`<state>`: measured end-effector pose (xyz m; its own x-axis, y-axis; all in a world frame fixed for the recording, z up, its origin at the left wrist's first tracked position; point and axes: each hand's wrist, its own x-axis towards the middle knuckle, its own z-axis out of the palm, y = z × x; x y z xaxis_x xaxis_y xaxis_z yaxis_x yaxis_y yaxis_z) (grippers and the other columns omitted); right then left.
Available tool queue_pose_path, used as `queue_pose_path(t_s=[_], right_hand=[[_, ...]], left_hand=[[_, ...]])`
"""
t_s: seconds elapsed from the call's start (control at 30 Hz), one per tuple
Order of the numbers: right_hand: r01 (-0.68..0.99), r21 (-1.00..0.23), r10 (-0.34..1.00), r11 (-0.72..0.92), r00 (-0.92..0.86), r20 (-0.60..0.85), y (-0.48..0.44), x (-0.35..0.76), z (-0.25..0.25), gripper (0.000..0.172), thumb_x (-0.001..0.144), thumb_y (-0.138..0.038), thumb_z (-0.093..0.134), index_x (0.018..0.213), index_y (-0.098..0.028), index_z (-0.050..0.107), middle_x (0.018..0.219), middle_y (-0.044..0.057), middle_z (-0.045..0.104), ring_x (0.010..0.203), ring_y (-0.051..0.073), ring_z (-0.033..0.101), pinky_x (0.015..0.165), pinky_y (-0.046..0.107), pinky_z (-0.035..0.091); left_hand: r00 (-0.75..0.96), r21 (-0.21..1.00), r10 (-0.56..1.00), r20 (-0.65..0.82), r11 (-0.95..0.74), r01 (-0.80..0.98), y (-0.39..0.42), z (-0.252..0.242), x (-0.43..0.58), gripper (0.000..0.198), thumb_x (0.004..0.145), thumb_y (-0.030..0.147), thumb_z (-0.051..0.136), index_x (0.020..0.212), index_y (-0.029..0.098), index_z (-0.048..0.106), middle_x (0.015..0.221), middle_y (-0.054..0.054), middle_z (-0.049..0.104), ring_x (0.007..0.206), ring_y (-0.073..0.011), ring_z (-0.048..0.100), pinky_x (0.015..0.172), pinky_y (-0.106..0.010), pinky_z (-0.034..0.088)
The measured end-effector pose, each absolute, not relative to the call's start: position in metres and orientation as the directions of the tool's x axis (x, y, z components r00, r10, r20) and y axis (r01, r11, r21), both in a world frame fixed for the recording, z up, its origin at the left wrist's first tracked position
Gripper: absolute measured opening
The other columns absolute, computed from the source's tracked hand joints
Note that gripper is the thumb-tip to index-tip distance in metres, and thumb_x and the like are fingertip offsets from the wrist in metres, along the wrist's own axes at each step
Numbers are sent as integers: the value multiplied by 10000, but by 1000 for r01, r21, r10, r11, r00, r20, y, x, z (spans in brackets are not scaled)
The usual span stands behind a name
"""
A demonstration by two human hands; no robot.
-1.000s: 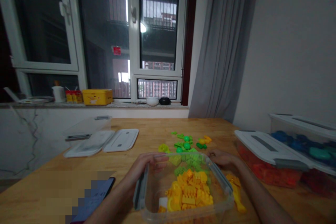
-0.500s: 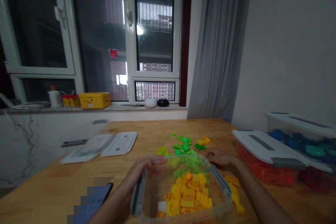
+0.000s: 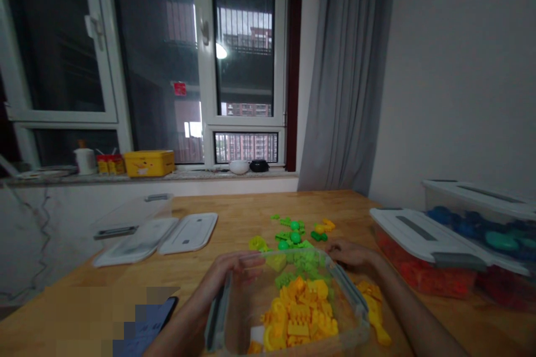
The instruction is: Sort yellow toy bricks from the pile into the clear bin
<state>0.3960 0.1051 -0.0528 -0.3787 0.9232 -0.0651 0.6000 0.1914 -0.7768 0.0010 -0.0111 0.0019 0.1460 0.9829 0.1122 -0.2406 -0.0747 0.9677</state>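
Note:
A clear plastic box (image 3: 247,312) with grey side clips stands close in front of me, holding a heap of yellow toy blocks (image 3: 299,312). My left hand (image 3: 234,268) is wrapped around its far left corner, its fingers partly seen through the plastic. Beside the far right corner, my right hand (image 3: 354,254) rests low over the table with its fingers curled; whatever is in them is hidden. Green blocks (image 3: 307,256) lie just beyond the box, some seen through its wall. Under my right forearm lies a yellow toy piece (image 3: 379,321).
Lidded boxes of red blocks (image 3: 422,270) and blue pieces (image 3: 464,223) stand at the right. At the left are an empty clear box (image 3: 129,215) and white lids (image 3: 190,232). A phone (image 3: 151,321) lies near my left forearm. Orange pieces (image 3: 329,225) sit farther back.
The view has shifted very slightly. Both hands and the box stay in nearly the same places, and nothing has plainly been taken or let go.

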Motion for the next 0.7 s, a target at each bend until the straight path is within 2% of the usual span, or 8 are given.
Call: queue_pose_path(t_s=[0.2,0.33,0.57,0.7], right_hand=[[606,-778,940,168,-336,-59,102,394,-50,217,727,-377,663,823,-184,643,680,-14,611,578,118,545,489,192,379],[609,-775,939,168,-338,-62,98,392,-48,250,737,-404,671,841,-179,639,716,-6,618,598,118,549,508,198,398],[611,-768,928,193,-368,-59,107,399,-54,271,757,-417,654,863,-168,674,750,13,642,634,135,579,543,222,433],[586,-798,936,141,-341,-85,108,401,-57,285,752,-422,669,886,-171,677,725,-4,633,587,124,561,514,221,410]], left_hand=[[181,979,974,138,-106,-176,-3,-4,-4,332,648,216,659,936,141,806,1203,-140,750,1251,-368,604,1125,-457,410],[219,974,968,120,-73,-214,-4,-2,0,372,702,203,568,986,121,794,1243,-143,731,1252,-353,604,1090,-472,441],[242,974,966,89,-34,-223,-11,14,8,372,627,180,572,911,123,806,1159,-134,769,1184,-356,653,1031,-455,493],[263,971,964,44,21,-238,-10,16,9,363,609,173,587,895,129,806,1128,-132,780,1107,-364,696,994,-469,513]])
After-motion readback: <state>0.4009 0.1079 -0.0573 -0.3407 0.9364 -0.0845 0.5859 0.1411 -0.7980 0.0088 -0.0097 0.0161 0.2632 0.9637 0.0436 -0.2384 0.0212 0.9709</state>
